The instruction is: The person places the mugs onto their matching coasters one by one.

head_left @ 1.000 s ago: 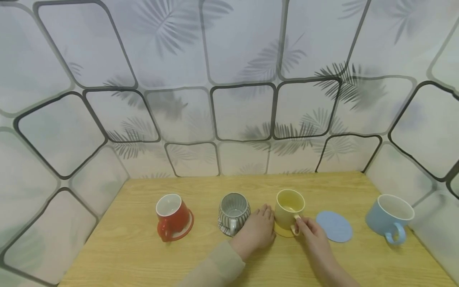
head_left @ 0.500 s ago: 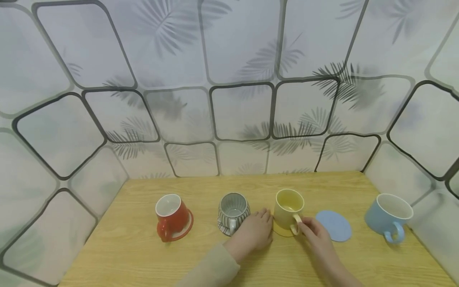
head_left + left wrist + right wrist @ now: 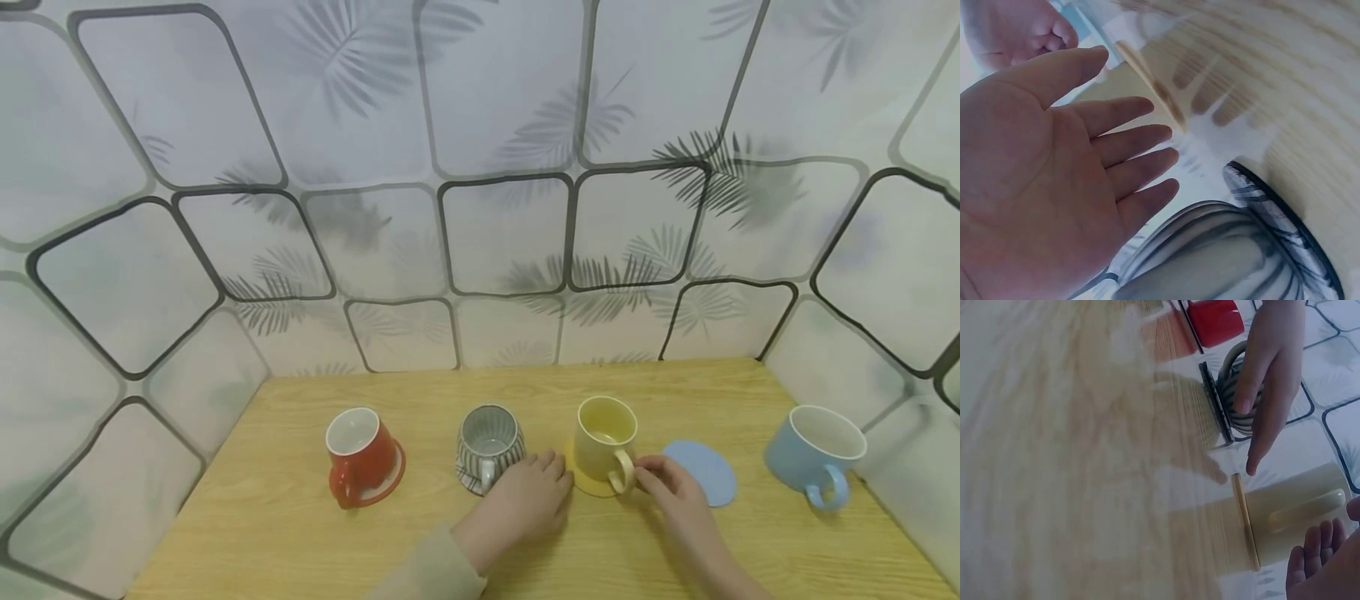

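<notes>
A yellow mug [image 3: 591, 454] stands upright on a round yellow coaster [image 3: 589, 486], its handle turned toward the front right. Just beside that handle is my right hand [image 3: 678, 496], fingers loosely bent and nothing in them. My left hand [image 3: 527, 500] is between the mug and a grey ribbed mug [image 3: 480, 457], its fingertips right by the yellow coaster's left edge. In the left wrist view the left fingers [image 3: 1138, 150] are straight and the palm [image 3: 1029, 181] holds nothing. The right wrist view shows the yellow mug [image 3: 1291, 512] beside the right fingers [image 3: 1313, 550].
The grey mug sits on a checked coaster [image 3: 467, 482]. Further left, a red mug [image 3: 371, 458] stands on a red-rimmed coaster [image 3: 396, 483]. A bare blue coaster [image 3: 705, 475] lies right of the right hand. By the right wall is a blue mug [image 3: 795, 454] on the wooden table [image 3: 337, 550].
My right hand has let go of the yellow mug's handle and drawn slightly right. The left hand has shifted a little toward the front, while the mug stays on its coaster.
</notes>
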Tool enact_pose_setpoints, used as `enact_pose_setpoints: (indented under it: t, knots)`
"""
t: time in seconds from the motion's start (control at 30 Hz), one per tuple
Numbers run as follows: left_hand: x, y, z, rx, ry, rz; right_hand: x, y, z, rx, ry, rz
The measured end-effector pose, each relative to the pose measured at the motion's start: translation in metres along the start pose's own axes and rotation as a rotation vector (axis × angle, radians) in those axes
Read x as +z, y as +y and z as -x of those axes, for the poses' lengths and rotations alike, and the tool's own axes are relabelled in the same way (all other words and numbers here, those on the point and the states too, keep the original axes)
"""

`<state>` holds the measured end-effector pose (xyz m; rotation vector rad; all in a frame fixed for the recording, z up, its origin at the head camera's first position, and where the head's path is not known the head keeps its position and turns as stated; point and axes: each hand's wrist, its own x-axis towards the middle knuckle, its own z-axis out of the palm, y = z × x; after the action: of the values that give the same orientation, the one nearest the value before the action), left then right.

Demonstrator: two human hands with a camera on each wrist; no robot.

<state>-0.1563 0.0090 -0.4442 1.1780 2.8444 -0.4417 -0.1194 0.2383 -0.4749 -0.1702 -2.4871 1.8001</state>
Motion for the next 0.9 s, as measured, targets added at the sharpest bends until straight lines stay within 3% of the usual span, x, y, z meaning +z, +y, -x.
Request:
enact_pose_setpoints:
  t: [0.3,0.73,0.9]
  knots:
    - [-0.012,0.006,0.01,0.091,0.089,-0.086,-0.012,0.002,-0.001,-0.024,0.024,0.023]
    - [-0.031,0.012,0.018,0.11,0.123,-0.121,-0.032,-0.003,-0.006,-0.058,0.037,-0.046]
    - [-0.041,0.012,0.02,0.121,0.144,-0.135,-0.04,-0.005,-0.009,-0.027,0.039,-0.054]
